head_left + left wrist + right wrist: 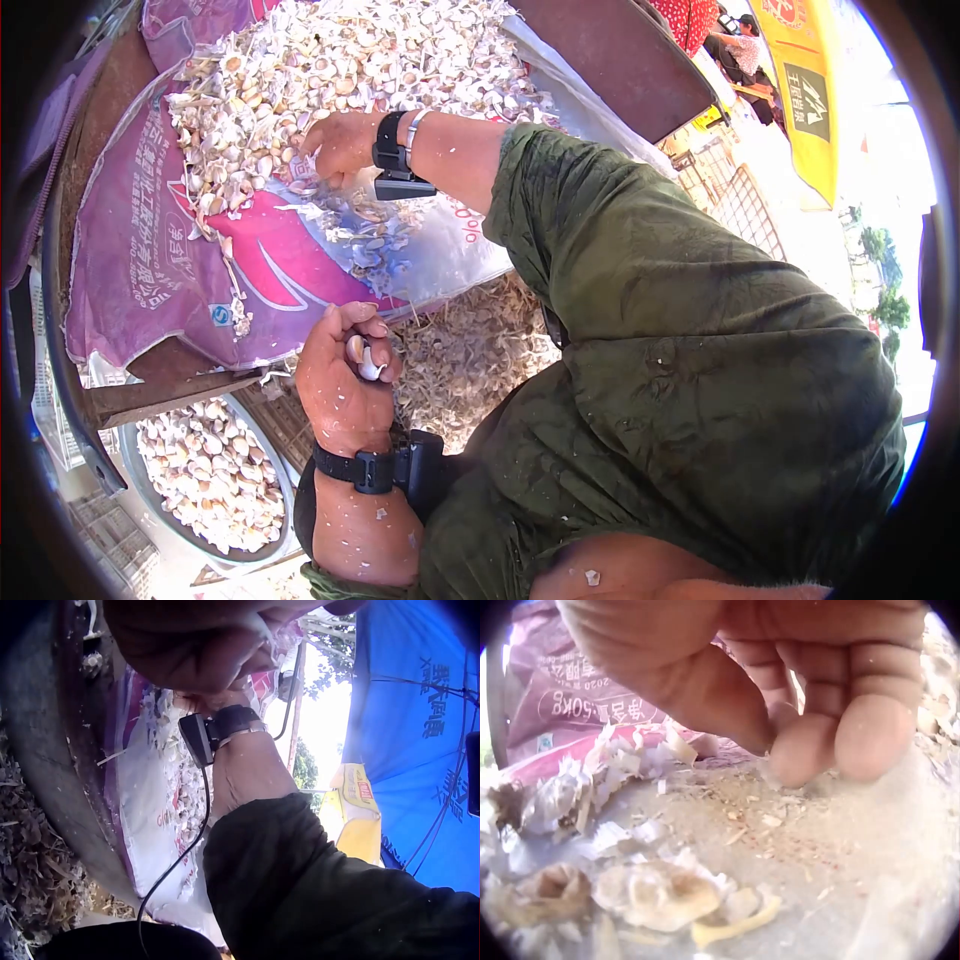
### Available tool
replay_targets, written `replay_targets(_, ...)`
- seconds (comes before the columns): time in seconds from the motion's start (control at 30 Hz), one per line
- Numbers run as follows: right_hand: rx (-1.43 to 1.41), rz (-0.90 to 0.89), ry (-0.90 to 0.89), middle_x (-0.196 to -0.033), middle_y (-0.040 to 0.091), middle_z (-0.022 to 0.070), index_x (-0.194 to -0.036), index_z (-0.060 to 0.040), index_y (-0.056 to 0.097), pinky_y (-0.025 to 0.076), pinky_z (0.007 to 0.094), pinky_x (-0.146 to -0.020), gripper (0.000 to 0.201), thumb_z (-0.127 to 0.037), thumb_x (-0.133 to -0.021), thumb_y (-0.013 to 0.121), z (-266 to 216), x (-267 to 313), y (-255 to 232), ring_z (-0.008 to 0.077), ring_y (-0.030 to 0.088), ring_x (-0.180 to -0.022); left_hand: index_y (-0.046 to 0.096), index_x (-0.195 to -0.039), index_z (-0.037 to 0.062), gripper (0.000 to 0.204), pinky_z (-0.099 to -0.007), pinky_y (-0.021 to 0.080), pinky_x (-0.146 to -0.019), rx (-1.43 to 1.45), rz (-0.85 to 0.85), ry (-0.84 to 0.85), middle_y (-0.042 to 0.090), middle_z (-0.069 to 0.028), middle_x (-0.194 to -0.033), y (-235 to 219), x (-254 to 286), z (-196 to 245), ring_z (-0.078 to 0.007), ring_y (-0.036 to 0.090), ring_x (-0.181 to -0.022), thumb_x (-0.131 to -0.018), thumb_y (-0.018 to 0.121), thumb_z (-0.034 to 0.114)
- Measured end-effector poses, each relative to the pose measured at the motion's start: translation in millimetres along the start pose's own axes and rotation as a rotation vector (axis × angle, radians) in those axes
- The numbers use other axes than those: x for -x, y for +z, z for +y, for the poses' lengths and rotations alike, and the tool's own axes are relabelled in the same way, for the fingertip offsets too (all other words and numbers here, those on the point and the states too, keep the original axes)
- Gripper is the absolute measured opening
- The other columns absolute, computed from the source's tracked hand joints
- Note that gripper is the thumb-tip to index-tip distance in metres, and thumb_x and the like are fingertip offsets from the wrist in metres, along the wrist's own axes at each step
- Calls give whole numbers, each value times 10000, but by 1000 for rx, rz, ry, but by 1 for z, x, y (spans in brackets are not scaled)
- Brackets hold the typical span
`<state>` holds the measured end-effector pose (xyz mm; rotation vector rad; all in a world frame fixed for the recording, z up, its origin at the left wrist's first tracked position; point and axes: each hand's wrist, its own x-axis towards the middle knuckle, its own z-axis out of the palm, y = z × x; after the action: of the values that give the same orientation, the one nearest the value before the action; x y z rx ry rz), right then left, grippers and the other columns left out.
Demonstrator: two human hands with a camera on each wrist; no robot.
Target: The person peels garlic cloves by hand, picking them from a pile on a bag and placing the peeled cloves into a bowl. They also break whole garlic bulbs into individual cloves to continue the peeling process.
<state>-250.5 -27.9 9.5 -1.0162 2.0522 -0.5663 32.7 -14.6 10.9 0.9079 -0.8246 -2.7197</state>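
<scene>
Curled fingers of the left hand (345, 385) hold a few garlic cloves (369, 366) in the palm, beside the purple sack's near edge. In the left wrist view this hand (202, 645) is close to the lens, its cloves not visible. The right hand (345, 145) is over the sheet at the edge of the large garlic pile (350, 60). In the right wrist view the right hand (817, 697) has loosely bent fingers pointing down at the pale sheet (780, 855), with no item visible between them. Papery skins (656, 892) lie near it.
A basin of garlic cloves (210, 475) stands at the lower left. Dry skins (470, 350) are heaped below the purple sack (130, 240). A brown board (610, 60) lies beyond the pile. The forearms wear straps; a cable (172, 866) hangs from the right wrist's device.
</scene>
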Motion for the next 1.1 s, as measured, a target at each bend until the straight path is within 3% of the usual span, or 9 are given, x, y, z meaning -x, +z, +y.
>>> replay_targets(0.2, -977, -228, -248, -945, 660, 155, -1082, 36, 563, 601, 356, -654, 279, -54, -844, 677, 17, 50, 22, 275, 705, -827, 607, -901, 17, 292, -277, 359, -469, 16, 0, 1, 567, -70, -748, -2, -2, -4, -138, 486, -553, -967, 481, 271)
replay_targets(0.33, -1037, -492, -429, -926, 659, 166, -1103, 47, 535, 598, 301, -601, 307, -43, -852, 688, -40, 133, 40, 244, 709, -754, 570, -955, 28, 234, -241, 351, -461, -29, 56, -29, 558, -63, -783, 1, 2, -5, -121, 448, -550, -978, 467, 237)
replay_targets(0.4, -1001, -615, -570, -919, 660, 173, -1098, 58, 527, 596, 308, -590, 323, -44, -845, 702, -72, 177, 51, 238, 706, -724, 549, -1021, 25, 171, -249, 391, -501, -231, -6, 270, 555, -55, -783, -2, 3, -14, -129, 501, -610, -953, 524, 180)
replay_targets(0.47, -1175, -861, -649, -830, 672, 140, -1052, 49, 547, 563, 266, -509, 316, -23, -804, 728, -102, 219, 62, 207, 701, -662, 516, -1259, -49, 482, -416, 437, -960, -359, -940, 253, 605, -171, -1187, 43, 26, 28, -246, 577, -1059, -1016, 398, 349)
replay_targets(0.53, -957, -907, -1006, -832, 673, 138, -1035, 54, 566, 526, 245, -465, 314, -14, -786, 746, -113, 228, 76, 167, 680, -630, 565, -1000, 29, 245, -272, 411, -497, -55, -63, -120, 544, -70, -851, -8, 4, 1, -131, 497, -646, -969, 490, 259)
replay_targets(0.57, -1518, -1058, -904, -843, 643, 157, -1012, 126, 538, 511, 200, -485, 327, 0, -801, 752, -123, 245, 101, 121, 646, -642, 561, -981, 20, 231, -263, 422, -520, -54, -215, -43, 533, -59, -828, -22, -9, -8, -125, 498, -646, -973, 476, 235)
replay_targets(0.73, -1463, -1103, -921, -834, 652, 140, -1005, 116, 533, 511, 207, -527, 367, -33, -781, 782, -126, 244, 99, 124, 652, -668, 566, -961, 16, 205, -273, 413, -518, -139, -126, -16, 536, -58, -827, -5, 8, -1, -123, 496, -641, -961, 481, 202)
replay_targets(1.03, -1017, -805, -1442, -814, 621, 119, -967, 103, 575, 486, 242, -567, 389, -94, -744, 825, -144, 235, 96, 134, 629, -715, 582, -919, 14, 200, -273, 411, -517, -21, -83, -86, 545, -62, -808, -1, 13, 0, -127, 507, -641, -946, 493, 192)
replay_targets(1.1, -1468, -754, -1444, -837, 615, 116, -955, 92, 600, 486, 259, -585, 381, -121, -740, 832, -150, 234, 111, 142, 622, -735, 589, -914, 12, 211, -272, 411, -526, -22, -67, -105, 546, -61, -797, 4, 16, 2, -128, 507, -650, -945, 493, 197)
